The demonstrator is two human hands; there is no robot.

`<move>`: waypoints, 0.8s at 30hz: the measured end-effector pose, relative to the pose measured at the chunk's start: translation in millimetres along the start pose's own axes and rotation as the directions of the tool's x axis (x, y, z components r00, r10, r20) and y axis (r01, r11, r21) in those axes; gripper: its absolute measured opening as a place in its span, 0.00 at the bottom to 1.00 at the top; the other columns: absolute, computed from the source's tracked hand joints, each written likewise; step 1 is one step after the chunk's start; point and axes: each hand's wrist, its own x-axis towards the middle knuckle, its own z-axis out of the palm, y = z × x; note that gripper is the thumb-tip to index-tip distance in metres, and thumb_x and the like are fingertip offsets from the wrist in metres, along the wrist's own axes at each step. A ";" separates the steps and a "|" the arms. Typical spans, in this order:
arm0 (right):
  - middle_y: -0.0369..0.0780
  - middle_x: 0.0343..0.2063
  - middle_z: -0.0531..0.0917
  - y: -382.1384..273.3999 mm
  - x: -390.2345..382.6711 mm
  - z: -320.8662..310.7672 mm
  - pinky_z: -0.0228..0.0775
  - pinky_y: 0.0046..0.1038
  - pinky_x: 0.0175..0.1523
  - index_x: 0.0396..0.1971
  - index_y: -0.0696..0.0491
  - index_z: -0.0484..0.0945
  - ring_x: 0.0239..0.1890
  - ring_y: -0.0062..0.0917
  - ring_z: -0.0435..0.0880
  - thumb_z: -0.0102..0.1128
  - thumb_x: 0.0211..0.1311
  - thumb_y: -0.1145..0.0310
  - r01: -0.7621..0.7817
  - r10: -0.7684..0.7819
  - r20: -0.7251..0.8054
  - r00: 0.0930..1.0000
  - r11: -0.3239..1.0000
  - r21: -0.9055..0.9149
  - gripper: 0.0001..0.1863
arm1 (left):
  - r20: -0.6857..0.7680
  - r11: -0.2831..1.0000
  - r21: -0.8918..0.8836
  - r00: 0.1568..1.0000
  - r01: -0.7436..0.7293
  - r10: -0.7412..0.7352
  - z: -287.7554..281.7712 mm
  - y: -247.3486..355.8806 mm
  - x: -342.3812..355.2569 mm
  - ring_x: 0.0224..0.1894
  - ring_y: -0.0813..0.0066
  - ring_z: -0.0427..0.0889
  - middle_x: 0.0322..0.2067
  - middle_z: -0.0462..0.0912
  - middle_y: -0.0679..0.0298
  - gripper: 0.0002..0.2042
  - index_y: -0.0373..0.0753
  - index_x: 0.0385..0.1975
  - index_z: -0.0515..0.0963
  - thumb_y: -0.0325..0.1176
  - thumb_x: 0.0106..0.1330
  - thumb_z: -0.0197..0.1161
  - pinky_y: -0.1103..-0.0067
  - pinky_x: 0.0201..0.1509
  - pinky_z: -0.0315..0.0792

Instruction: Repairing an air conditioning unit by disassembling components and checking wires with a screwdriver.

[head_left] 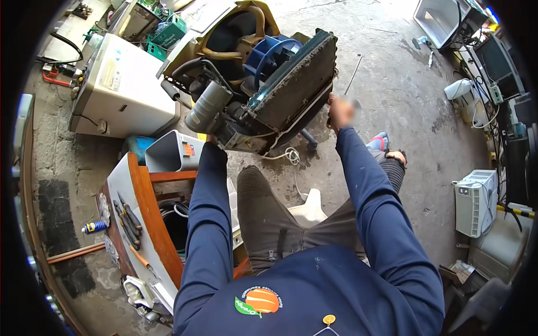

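Note:
An opened-up air conditioner [291, 89] is tilted in front of me, its casing off. It shows a blue fan wheel [269, 59], a dirty finned coil, a grey cylindrical compressor [208, 106] and a tan fan housing [255, 28]. My right hand [341, 112] is closed on the unit's right end, the thumb up along its edge. My left hand [210, 138] grips the lower left corner under the compressor; most of its fingers are hidden by the unit. A pale power cord [291, 155] hangs below.
A white boxy appliance [126, 84] stands at left. Nearer is a wood-edged table [140, 207] with pliers [129, 221] on it; a spray can [94, 227] lies beyond its left edge. A white stool [311, 208] is between my legs. A thin rod [353, 75] lies on the floor; appliances line the right side.

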 end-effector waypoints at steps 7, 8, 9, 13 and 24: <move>0.39 0.26 0.85 57.3 -52.6 -86.4 0.74 0.23 0.28 0.48 0.60 0.81 0.21 0.22 0.83 0.68 0.60 0.69 0.132 -0.131 -0.107 0.986 0.991 0.006 0.18 | 0.210 0.992 -0.111 0.977 0.064 -0.040 -33.3 -13.6 -128.8 0.30 0.74 0.75 0.35 0.80 0.62 0.20 0.36 0.59 0.77 0.28 0.67 0.51 0.78 0.36 0.73; 0.39 0.28 0.85 83.6 -40.8 -117.7 0.73 0.23 0.28 0.52 0.60 0.79 0.22 0.22 0.82 0.68 0.59 0.69 0.319 -0.342 -0.129 0.931 0.932 -0.171 0.21 | 0.169 0.994 -0.069 0.983 0.083 -0.070 -9.4 -5.7 -185.2 0.28 0.74 0.75 0.34 0.80 0.61 0.22 0.35 0.60 0.75 0.27 0.66 0.51 0.80 0.34 0.72; 0.39 0.29 0.85 101.8 -40.0 -138.3 0.73 0.23 0.28 0.56 0.59 0.77 0.22 0.21 0.81 0.69 0.59 0.69 0.470 -0.523 -0.091 0.847 0.818 -0.332 0.25 | 0.101 0.996 -0.022 0.991 0.085 -0.083 -4.7 21.6 -237.9 0.26 0.75 0.75 0.33 0.80 0.60 0.23 0.33 0.62 0.72 0.25 0.65 0.51 0.81 0.32 0.72; 0.39 0.31 0.84 72.1 -144.2 -127.0 0.73 0.25 0.28 0.60 0.58 0.75 0.23 0.23 0.80 0.66 0.60 0.68 0.029 -0.011 0.096 0.995 0.982 -0.187 0.27 | 0.445 0.926 -0.229 0.878 0.301 -0.175 -16.3 7.8 -340.3 0.26 0.79 0.74 0.30 0.79 0.63 0.16 0.37 0.57 0.74 0.28 0.71 0.53 0.83 0.30 0.69; 0.41 0.26 0.84 103.2 -240.0 -174.2 0.71 0.25 0.28 0.50 0.57 0.82 0.21 0.23 0.79 0.64 0.62 0.69 0.703 -0.328 0.687 0.649 0.603 -0.377 0.17 | 0.792 0.886 -0.154 0.591 0.436 -0.153 49.0 59.7 -346.5 0.40 0.71 0.85 0.43 0.83 0.61 0.11 0.41 0.55 0.76 0.34 0.78 0.55 0.76 0.41 0.82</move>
